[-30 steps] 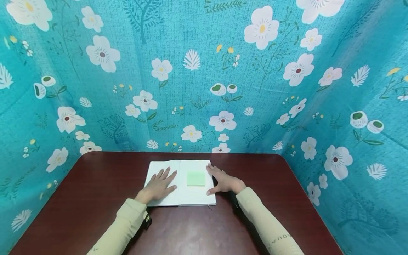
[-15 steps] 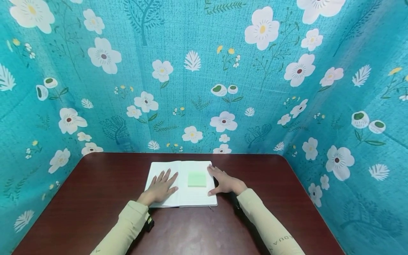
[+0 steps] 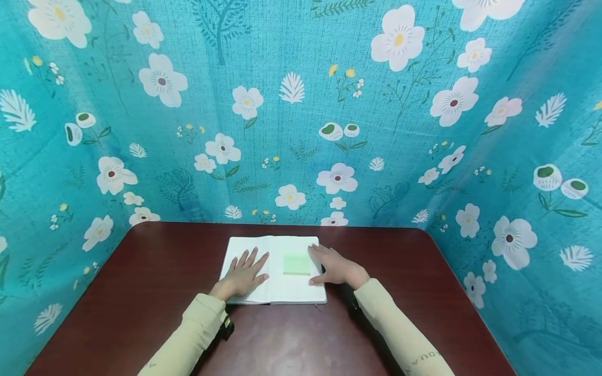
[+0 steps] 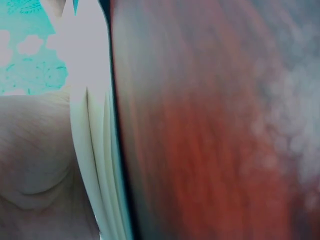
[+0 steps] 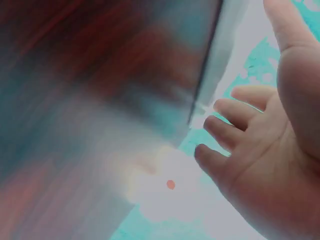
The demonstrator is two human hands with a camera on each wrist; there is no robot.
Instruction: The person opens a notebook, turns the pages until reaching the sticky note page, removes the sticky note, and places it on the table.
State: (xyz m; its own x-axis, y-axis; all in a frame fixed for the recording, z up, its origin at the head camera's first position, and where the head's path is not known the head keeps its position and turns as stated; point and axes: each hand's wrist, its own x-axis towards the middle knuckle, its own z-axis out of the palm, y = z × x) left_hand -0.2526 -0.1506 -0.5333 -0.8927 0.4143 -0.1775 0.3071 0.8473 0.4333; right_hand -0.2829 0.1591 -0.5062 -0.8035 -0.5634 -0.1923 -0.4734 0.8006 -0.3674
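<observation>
An open notebook with white pages lies on the dark red-brown table. A pad of pale green sticky notes sits on its right page. My left hand rests flat on the left page, fingers spread. In the left wrist view, part of the left palm lies against the layered page edges. My right hand is at the notebook's right edge, its thumb and fingertips over the page margin. The right wrist view shows that hand with relaxed fingers and thumb held apart, beside the notebook's edge.
The table extends around the notebook on all sides. A thin ribbon bookmark pokes out below the right page. Behind and beside the table hangs a turquoise floral curtain.
The head view has shifted slightly, so everything appears a little farther right. Both hands, the notebook and the sticky notes keep nearly the same places relative to one another.
</observation>
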